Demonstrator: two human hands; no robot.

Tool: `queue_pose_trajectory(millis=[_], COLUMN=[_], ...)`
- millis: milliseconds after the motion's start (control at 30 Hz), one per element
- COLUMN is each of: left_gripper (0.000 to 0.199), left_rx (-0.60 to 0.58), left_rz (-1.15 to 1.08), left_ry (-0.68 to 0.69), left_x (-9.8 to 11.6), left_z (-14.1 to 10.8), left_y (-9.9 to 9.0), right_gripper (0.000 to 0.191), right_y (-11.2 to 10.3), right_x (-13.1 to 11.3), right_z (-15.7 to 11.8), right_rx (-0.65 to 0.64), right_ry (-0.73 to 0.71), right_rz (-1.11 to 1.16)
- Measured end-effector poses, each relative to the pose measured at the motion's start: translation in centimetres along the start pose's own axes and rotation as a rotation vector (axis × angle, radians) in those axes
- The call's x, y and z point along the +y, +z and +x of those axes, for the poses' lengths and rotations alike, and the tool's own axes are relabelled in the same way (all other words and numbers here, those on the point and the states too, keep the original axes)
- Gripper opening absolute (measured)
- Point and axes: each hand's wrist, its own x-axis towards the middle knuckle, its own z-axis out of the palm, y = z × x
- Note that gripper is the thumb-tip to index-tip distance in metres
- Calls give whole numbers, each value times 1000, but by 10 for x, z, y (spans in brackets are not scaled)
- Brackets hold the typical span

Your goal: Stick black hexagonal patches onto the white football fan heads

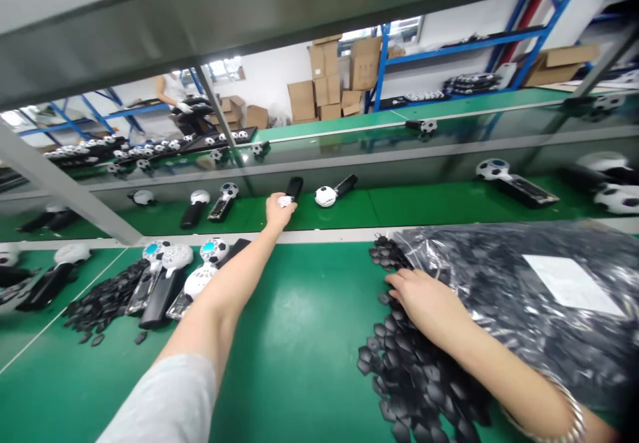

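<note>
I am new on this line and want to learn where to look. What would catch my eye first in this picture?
First, the left hand, stretched far forward, gripping a football-patterned fan on the belt. Next, the right hand resting on a pile of black hexagonal pieces, beside a large clear bag of them. At left, more fans lie grouped on the green table.

A factory assembly line is shown. A long green tabletop (pixel 299 336) is run alongside a conveyor belt (pixel 409 207), on which handheld fans with football-patterned heads (pixel 325 196) are laid out in a row. Heaps of small black plastic parts (pixel 414 376) and a bag of the same (pixel 499 277) are spread about. Stacked cardboard boxes (pixel 324 80) and blue steel racks (pixel 382 64) are seen behind
</note>
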Motion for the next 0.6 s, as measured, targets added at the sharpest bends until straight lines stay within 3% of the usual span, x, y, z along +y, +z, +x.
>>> queue_pose_trajectory(millis=[133,267,333,400,500,600], left_gripper=[62,90,93,82,63,61], left_rx=[-58,-215,-253,-256,-244,-247], left_rz=[56,-1,-42,-94,-199,-334], left_ry=[78,103,33,-27,-35,23], left_x=[3,15,19,23,31,46], left_z=[3,-5,-6,-4,1,7], left_y=[28,82,110,128,131,106], right_gripper=[20,21,23,26,31,36], right_y=[6,5,4,2,0,-3], right_x=[4,2,0,0,0,-1], right_z=[4,6,6,6,6,5], right_rx=[27,41,34,32,61,87], right_ry=[10,20,12,0,-9,-20], right_rz=[7,-11,-25,-38,-54,-39])
